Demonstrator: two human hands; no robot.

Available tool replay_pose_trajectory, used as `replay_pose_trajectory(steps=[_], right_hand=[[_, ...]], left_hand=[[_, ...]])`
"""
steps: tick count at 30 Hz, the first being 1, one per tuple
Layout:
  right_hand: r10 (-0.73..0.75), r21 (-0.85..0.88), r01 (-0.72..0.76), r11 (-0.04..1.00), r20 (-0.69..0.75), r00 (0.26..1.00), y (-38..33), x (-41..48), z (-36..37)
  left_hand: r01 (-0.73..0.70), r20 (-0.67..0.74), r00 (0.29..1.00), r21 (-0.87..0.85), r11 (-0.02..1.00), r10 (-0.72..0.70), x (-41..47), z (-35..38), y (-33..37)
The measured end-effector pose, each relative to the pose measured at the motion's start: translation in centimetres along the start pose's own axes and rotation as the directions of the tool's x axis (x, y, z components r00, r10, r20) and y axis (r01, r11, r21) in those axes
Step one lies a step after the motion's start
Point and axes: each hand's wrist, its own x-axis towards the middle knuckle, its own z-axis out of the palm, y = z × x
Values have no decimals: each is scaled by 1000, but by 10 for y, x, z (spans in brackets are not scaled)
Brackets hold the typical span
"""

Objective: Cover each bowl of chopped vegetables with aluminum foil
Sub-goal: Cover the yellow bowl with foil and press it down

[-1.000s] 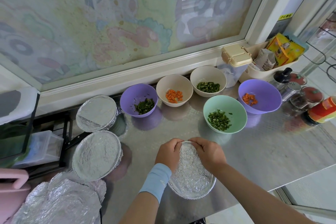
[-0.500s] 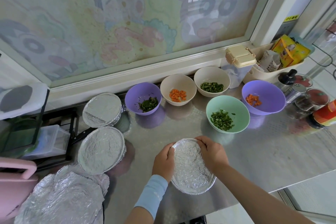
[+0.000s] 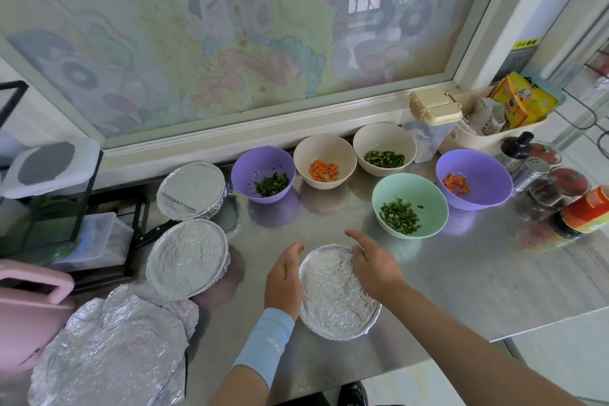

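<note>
Stainless steel forms the surface [image 3: 461, 290], which runs below a wide window [image 3: 230, 43] whose pane carries a faded cartoon drawing.

Near its front edge stands a foil-covered bowl [image 3: 336, 293], the foil crinkled flat across the top. The left hand [image 3: 285, 273], with a pale blue sleeve [image 3: 267, 343] at the wrist, lies along the bowl's left rim. The right hand [image 3: 374, 262] is over its far right rim. The fingers of both are loose and nearly straight, gripping nothing; whether they touch the foil cannot be told.

Two more covered bowls [image 3: 189, 224] sit to the left, one behind the other, and loose foil sheets [image 3: 108, 349] are heaped at the near left beside a pink board [image 3: 29, 316].

Five uncovered bowls stand farther back:
- a purple bowl of greens [image 3: 263, 173]
- a beige bowl of carrot [image 3: 324, 165]
- a beige bowl of greens [image 3: 384, 148]
- a mint bowl of greens [image 3: 410, 204]
- a purple bowl of carrot [image 3: 474, 178]

At the far right are a lidded container [image 3: 435, 107], a cream tray [image 3: 494, 138] holding a yellow packet [image 3: 520, 104], and red-labelled jars [image 3: 583, 211]. Their print is too small to read, as is a yellow sticker [image 3: 524, 43] on the window frame.
</note>
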Motion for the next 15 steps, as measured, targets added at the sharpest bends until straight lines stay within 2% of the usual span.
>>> replay_pose_trajectory(steps=[3,5,10,12,15], right_hand=[[-112,-75,120,990,109,988,-9,1,1],[-115,-95,127,987,126,985,-7,3,4],[-19,-98,22,995,35,999,1,3,6],[42,-76,-41,996,19,999,3,3,5],[97,-46,-97,994,-4,995,6,1,4]], left_hand=[[-109,23,994,122,987,107,-14,14,-9],[-152,4,988,193,969,154,-15,19,-19],[-83,-23,996,212,974,90,-6,18,-14],[-94,-39,994,235,967,106,1,14,-11],[-64,-179,978,227,972,106,8,5,-12]])
